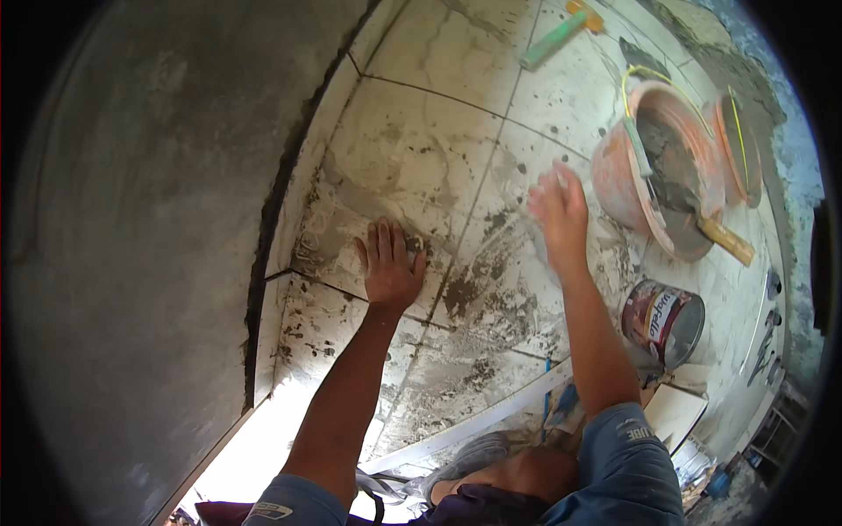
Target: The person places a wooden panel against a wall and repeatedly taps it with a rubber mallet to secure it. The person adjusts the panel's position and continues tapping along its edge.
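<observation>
My left hand lies palm down on the tiled floor, fingers stretched and slightly apart. Around its fingertips spreads a grey, damp-looking smear of cement, near the joint along the wall. Whether anything is under the palm is hidden. My right hand is raised over the tiles to the right, its fingers partly blurred and somewhat apart, with nothing visible in them. Beyond it stands an orange bucket containing grey mortar and a wooden-handled tool.
A grey plastered wall rises on the left. A mallet with a green handle lies at the far side. A second orange bucket and a round tin stand to the right. A long white straightedge crosses the floor near my knee.
</observation>
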`<control>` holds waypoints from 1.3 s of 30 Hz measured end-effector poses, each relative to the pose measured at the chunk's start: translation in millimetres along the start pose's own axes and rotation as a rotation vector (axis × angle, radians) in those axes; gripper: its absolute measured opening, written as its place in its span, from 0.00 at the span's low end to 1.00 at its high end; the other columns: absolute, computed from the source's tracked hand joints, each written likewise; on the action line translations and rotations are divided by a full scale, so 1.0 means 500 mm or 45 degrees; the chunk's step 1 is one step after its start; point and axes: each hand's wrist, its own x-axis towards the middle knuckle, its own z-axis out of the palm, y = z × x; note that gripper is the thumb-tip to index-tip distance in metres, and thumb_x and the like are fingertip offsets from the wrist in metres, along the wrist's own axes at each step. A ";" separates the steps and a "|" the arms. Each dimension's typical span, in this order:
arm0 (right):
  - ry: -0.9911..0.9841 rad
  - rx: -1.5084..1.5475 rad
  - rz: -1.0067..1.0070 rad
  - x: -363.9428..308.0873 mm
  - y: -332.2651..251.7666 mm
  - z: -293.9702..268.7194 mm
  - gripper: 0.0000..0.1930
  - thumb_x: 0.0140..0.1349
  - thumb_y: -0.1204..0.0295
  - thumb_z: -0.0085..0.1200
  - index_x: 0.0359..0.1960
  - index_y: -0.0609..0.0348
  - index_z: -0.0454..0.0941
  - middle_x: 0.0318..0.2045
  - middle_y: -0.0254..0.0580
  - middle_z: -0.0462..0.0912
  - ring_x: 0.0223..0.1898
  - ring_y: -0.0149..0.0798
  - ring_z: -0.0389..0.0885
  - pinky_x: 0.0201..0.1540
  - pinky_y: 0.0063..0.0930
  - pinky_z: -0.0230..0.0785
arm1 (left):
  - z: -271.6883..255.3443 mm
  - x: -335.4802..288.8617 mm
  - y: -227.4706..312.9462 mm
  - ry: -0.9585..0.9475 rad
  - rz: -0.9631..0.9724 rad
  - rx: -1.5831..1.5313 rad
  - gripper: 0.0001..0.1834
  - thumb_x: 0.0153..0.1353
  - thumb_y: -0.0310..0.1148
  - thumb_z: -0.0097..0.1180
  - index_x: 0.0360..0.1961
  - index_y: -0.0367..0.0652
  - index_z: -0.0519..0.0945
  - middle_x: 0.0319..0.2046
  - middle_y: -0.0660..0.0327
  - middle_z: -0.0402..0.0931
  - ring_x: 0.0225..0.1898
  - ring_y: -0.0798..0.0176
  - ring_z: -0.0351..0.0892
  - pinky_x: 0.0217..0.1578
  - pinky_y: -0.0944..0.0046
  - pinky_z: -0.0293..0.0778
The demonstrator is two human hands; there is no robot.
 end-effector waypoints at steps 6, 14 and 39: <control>0.435 -1.154 -0.293 0.503 -0.026 0.100 0.37 0.65 0.41 0.43 0.71 0.48 0.56 0.54 0.68 0.73 0.59 0.67 0.66 0.64 0.53 0.57 | 0.003 0.001 -0.006 0.037 -0.016 -0.226 0.33 0.59 0.41 0.54 0.61 0.31 0.68 0.65 0.40 0.61 0.68 0.37 0.55 0.67 0.31 0.45; 0.522 -0.879 -0.161 0.709 -0.010 0.081 0.27 0.56 0.65 0.59 0.54 0.66 0.65 0.41 0.58 0.79 0.44 0.53 0.80 0.42 0.41 0.76 | -0.018 0.006 -0.017 0.006 -0.029 -0.343 0.39 0.56 0.44 0.55 0.65 0.33 0.64 0.65 0.38 0.59 0.69 0.34 0.52 0.67 0.28 0.43; -0.052 0.417 0.495 -0.258 0.026 0.243 0.10 0.66 0.65 0.51 0.41 0.54 0.65 0.23 0.36 0.70 0.19 0.32 0.68 0.19 0.28 0.64 | -0.139 -0.128 -0.116 -0.193 0.224 -0.786 0.30 0.61 0.44 0.53 0.58 0.33 0.70 0.58 0.39 0.66 0.62 0.38 0.62 0.65 0.45 0.57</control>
